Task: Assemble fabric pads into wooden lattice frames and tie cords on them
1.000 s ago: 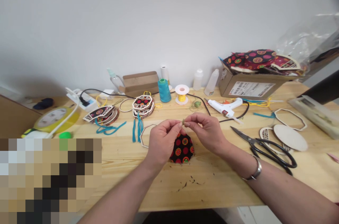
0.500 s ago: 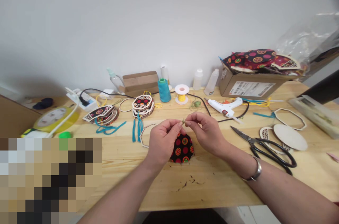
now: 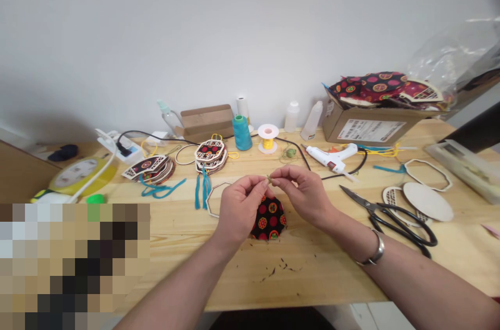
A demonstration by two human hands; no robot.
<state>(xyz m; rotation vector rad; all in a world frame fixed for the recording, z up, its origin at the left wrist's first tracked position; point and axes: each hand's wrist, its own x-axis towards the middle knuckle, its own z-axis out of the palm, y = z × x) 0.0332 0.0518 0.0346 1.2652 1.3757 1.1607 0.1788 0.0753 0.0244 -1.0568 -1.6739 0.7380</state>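
Fingertip to fingertip, my left hand and my right hand pinch a small olive-green strand between them; its exact kind is too small to tell. Just below lies a round piece of black fabric with red and orange flower patterns, partly covered by my left hand. A thin pale polygonal frame rests on the table beside my left hand and is partly hidden by it. Dark scraps are scattered on the wood nearer to me.
Black-handled scissors and a white oval disc lie at right. Behind my hands stand a glue gun, a yellow thread spool and a blue thread cone. A fabric-filled carton is back right; patterned ornaments are stacked left.
Both hands stay in nearly the same place. The fingertips of my right hand have shifted slightly left, closer to those of my left hand.
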